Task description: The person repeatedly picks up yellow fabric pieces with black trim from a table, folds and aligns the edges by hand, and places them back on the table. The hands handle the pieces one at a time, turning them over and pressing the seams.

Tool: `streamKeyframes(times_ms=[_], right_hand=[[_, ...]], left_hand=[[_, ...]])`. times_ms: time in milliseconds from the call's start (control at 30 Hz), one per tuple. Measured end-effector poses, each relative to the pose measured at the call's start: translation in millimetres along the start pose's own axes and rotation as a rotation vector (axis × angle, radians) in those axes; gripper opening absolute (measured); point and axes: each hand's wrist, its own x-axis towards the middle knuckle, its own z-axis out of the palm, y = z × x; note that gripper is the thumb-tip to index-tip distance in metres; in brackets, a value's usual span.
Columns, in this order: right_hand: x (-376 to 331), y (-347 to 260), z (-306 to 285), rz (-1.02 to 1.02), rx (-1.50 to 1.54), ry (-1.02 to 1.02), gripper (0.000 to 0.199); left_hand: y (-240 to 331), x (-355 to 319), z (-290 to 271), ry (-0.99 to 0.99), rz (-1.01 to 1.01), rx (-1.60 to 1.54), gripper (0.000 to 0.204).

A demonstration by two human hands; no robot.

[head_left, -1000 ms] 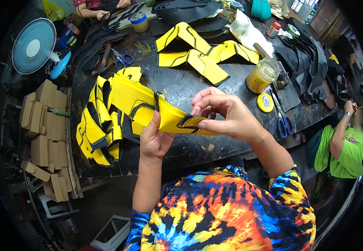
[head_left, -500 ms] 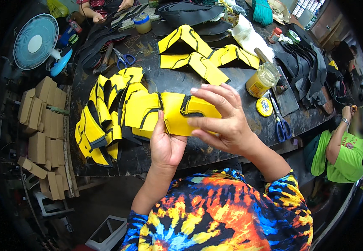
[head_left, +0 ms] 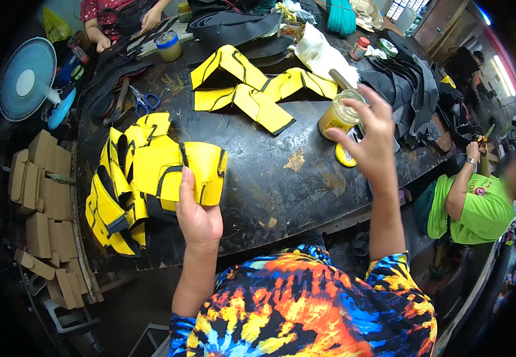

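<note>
My left hand (head_left: pixel 201 225) grips a yellow panel with black edging (head_left: pixel 209 163), thumb on top and the other fingers beneath. Beside it lies a heap of similar yellow pieces (head_left: pixel 106 202), partly overlapped by the held one. My right hand (head_left: pixel 378 143) is raised at the open glass jar of yellowish paste (head_left: pixel 331 118), thumb and fingers apart, holding nothing that I can see. It overlaps the jar's right side, and I cannot tell whether it touches. Below the jar is a yellow lid (head_left: pixel 344 156), partly hidden by that hand.
Folded yellow pieces (head_left: pixel 258 107) stand farther back. Blue-handled scissors (head_left: pixel 147 102) lie near a hammer (head_left: pixel 121 104). Stacked black sheets (head_left: pixel 410 95) occupy the right side; a fan (head_left: pixel 27 80) and cardboard boxes (head_left: pixel 49 202) are left. A person in green (head_left: pixel 478 205) sits right; another person's hands (head_left: pixel 149 21) work opposite.
My right hand has let go of the yellow panel and moved right to the jar. My left hand keeps the panel, now farther left in view. The whole view has shifted.
</note>
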Motion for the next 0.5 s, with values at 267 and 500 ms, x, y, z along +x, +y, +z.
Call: streamKeyframes(times_ms=[267, 500], right_hand=[[19, 63, 12, 0.059, -0.397, -0.408, 0.058], [10, 66, 1, 0.090, -0.137, 0.054, 0.034]], left_hand=[[2, -1, 5, -0.308, -0.302, -0.459, 0.044], [2, -3, 10, -0.252, -0.248, -0.128, 0.033]])
